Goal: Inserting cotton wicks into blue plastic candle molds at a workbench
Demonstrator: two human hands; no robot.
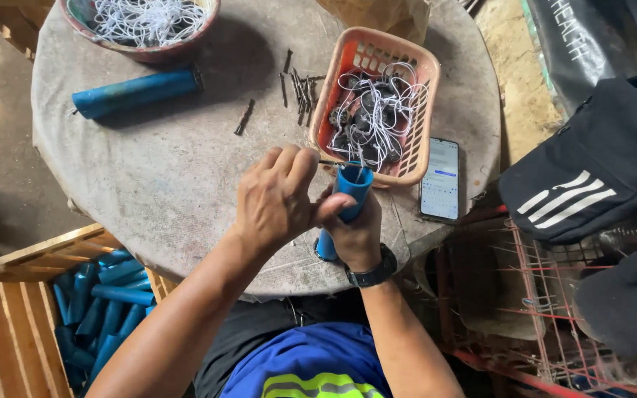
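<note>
My right hand (pixel 355 237), a black watch on its wrist, grips a short blue tube (pixel 353 188) upright at the near edge of the round grey table (pixel 149 169). My left hand (pixel 274 199) is closed just left of the tube's open top and pinches a thin dark stick (pixel 330 163) that points into the tube's mouth. Right behind the tube stands an orange plastic basket (pixel 416 88) holding dark lumps with white strings (pixel 374 118).
Several loose dark sticks (pixel 300 88) lie mid-table and a longer blue tube (pixel 138 92) lies at the far left. A bowl (pixel 149 51) of white strings stands at the back. A phone (pixel 440 179) lies by the basket. A wooden crate (pixel 9 324) with blue tubes (pixel 105 302) sits lower left.
</note>
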